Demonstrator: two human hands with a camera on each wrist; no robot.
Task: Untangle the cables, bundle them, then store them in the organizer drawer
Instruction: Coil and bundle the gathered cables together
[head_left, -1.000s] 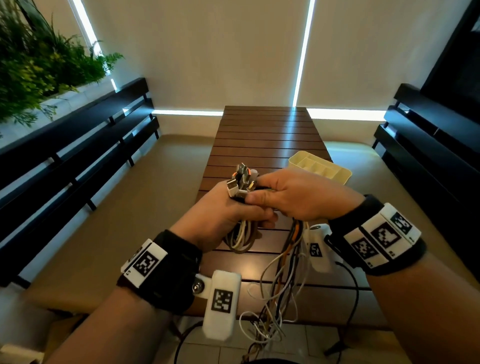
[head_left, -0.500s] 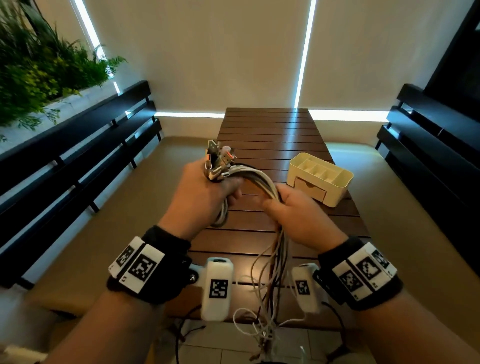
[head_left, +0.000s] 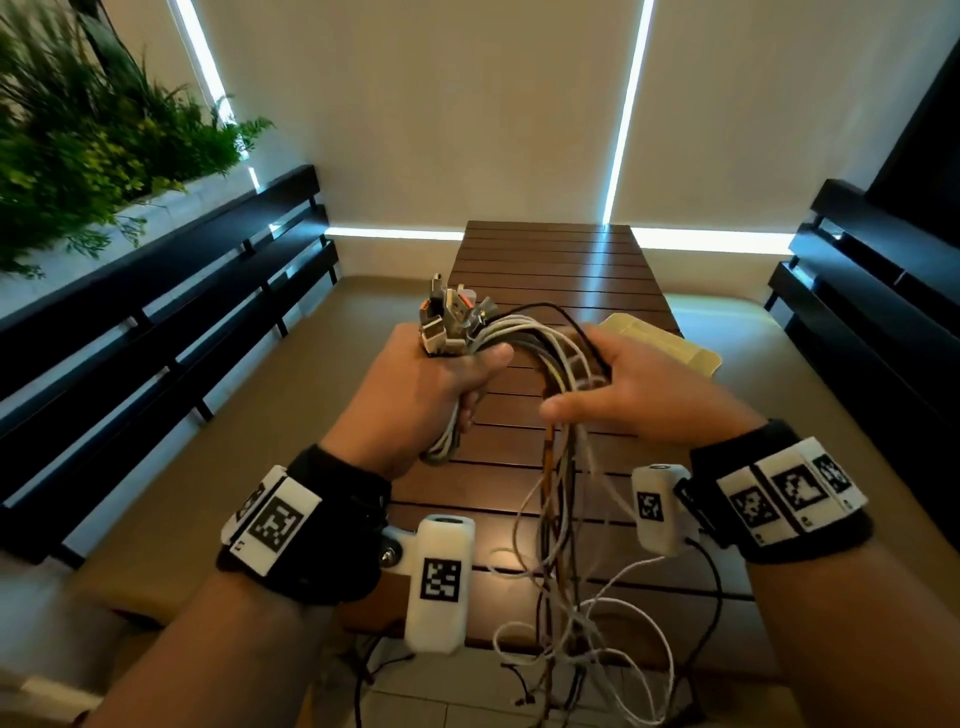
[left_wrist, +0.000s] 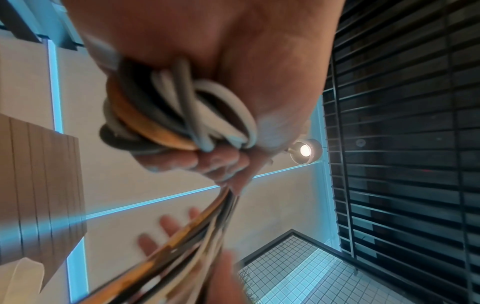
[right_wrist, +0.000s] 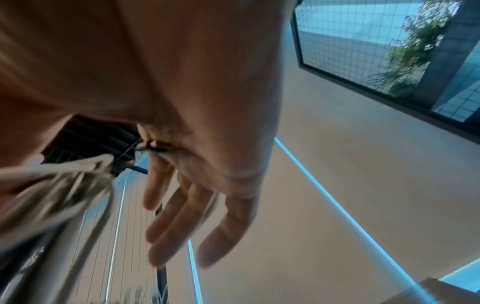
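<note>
My left hand (head_left: 457, 379) grips a bundle of white, grey, orange and black cables (head_left: 540, 343), with their connectors (head_left: 452, 322) sticking up from the fist. The left wrist view shows folded cable loops (left_wrist: 182, 115) under its curled fingers (left_wrist: 207, 162). The cables arch right over my right hand (head_left: 613, 384), whose fingers (right_wrist: 187, 216) are straight and spread; the strands (right_wrist: 64, 185) pass by its thumb. Loose tails (head_left: 571, 623) hang tangled past the table's near edge. The cream organizer (head_left: 675, 345) stands behind the right hand, mostly hidden.
Both hands are above a dark slatted wooden table (head_left: 550, 270). Black slatted benches run along the left (head_left: 156, 322) and the right (head_left: 872, 291), with tan cushions. Green plants (head_left: 78, 135) grow at the far left. Thin black wrist-camera leads (head_left: 711, 571) hang near the cable tails.
A second ago both hands met at the connectors. The right hand then slid down the cables, and now it has risen a little and its fingers have straightened. The left hand keeps its grip.
</note>
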